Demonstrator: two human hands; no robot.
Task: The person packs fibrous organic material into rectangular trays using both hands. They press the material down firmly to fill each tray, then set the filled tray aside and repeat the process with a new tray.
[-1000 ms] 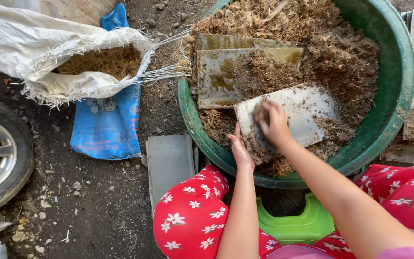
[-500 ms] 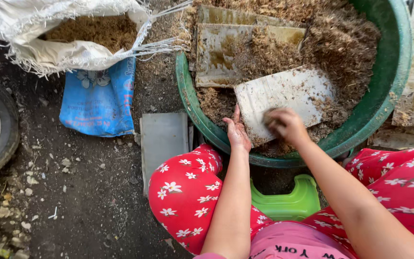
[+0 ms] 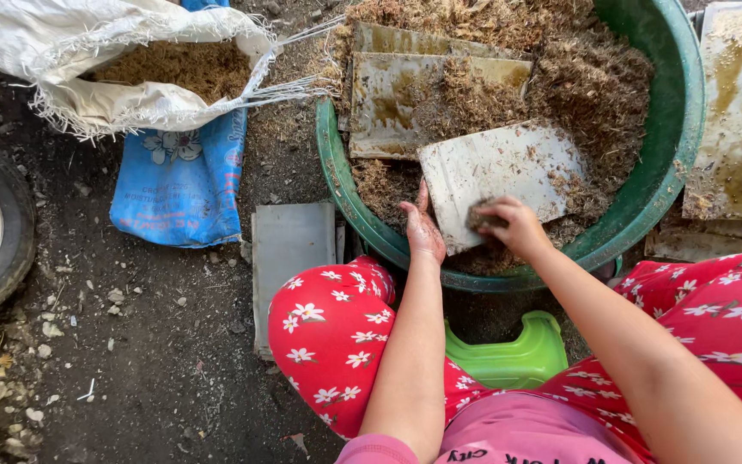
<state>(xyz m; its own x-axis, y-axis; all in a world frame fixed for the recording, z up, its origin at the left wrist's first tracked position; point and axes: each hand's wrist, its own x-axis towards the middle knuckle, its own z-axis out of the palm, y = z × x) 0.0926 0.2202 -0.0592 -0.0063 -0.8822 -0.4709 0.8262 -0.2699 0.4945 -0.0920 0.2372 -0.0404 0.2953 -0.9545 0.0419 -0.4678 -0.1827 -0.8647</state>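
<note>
The left hand (image 3: 423,230) steadied a tile (image 3: 500,176) (fingers flat, holding nothing); the right hand (image 3: 513,223) pinched a scrubber (image 3: 481,217) against it.

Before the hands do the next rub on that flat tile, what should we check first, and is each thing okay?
1. Left hand steadying the grey tile: ok, it rests on the tile's lower left edge.
2. Right hand has its scrubbing wad: ok, a dark clump sits under the fingers on the tile.
3. Tile propped in the green tub: ok, it leans on the brown fibre.
4. Tile face clean: not ok, brown bits cling near its right edge.
5. Tile's underside: cannot tell, hidden.
6. White sack of fibre open: ok, mouth open beside the tub.
</note>
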